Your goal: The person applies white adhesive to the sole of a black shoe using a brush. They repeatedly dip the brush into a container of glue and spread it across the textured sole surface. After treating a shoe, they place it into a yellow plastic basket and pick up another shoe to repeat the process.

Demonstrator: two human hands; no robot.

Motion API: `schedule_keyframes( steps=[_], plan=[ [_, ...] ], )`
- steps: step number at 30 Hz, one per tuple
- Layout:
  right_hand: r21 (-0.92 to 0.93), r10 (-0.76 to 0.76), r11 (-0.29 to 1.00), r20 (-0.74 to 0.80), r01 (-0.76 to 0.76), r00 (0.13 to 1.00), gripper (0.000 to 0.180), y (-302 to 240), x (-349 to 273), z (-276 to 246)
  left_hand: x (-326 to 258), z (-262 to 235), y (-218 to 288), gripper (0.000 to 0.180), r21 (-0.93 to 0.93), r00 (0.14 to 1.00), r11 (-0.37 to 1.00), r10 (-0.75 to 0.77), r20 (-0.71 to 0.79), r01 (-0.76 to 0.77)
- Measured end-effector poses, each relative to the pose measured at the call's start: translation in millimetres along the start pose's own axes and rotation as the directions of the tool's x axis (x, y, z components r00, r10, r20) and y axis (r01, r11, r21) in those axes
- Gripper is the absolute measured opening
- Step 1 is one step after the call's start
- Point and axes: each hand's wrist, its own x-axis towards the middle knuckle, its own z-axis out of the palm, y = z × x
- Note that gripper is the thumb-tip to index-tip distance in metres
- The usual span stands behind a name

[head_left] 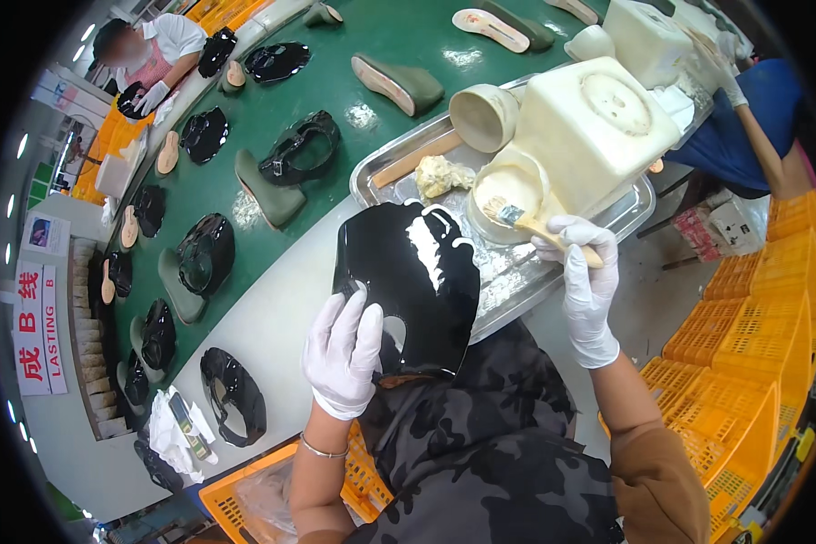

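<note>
Shoe upper (408, 286) gripped by left hand (343, 349), brush (539, 227) clasped in right hand (587, 272); glue could drip from the bowl (508, 186) at 12 o'clock onto glossy leather.

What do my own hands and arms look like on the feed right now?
Both the left hand and right hand wear thin white disposable gloves ending at the wrists. A slim silver bangle circles the left wrist. The forearms are bare; a brown sleeve covers the right upper arm.

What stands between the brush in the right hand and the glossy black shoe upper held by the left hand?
Nothing visible. The right hand holds the wooden-handled brush over the white glue pot, and only bare metal tray lies between it and the glossy black shoe upper in the left hand.
</note>
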Motion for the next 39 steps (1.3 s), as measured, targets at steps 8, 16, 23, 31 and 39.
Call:
schedule_keyframes(
  steps=[8, 16, 23, 31, 39],
  plan=[
    [-0.102, 0.034, 0.994, 0.016, -0.032, 0.999, 0.014, 0, -2, -12, -11, -6, 2, 0.039, -0.012, 1.000, 1.000, 0.009, -0.020, -0.010],
    [-0.026, -0.020, 0.999, -0.019, 0.019, 1.000, 0.012, -6, 9, 0, -15, -15, 3, 0.036, -0.012, 1.000, 1.000, -0.002, 0.016, 0.002],
    [-0.397, -0.056, 0.918, -0.153, -0.010, 0.987, 0.023, -22, 14, -41, -28, -27, -3, 0.038, -0.055, 0.989, 0.997, -0.044, 0.143, 0.052],
    [-0.946, 0.028, 0.297, 0.144, 0.129, 0.989, 0.040, -16, 15, -48, -44, -32, -14, 0.030, -0.280, 0.965, 0.925, -0.260, 0.034, 0.259],
    [-0.509, -0.160, 0.860, -0.248, 0.012, 0.955, 0.037, -45, -5, -45, -41, -40, -6, 0.036, -0.123, 0.942, 0.991, 0.000, 0.337, 0.044]
  ],
)
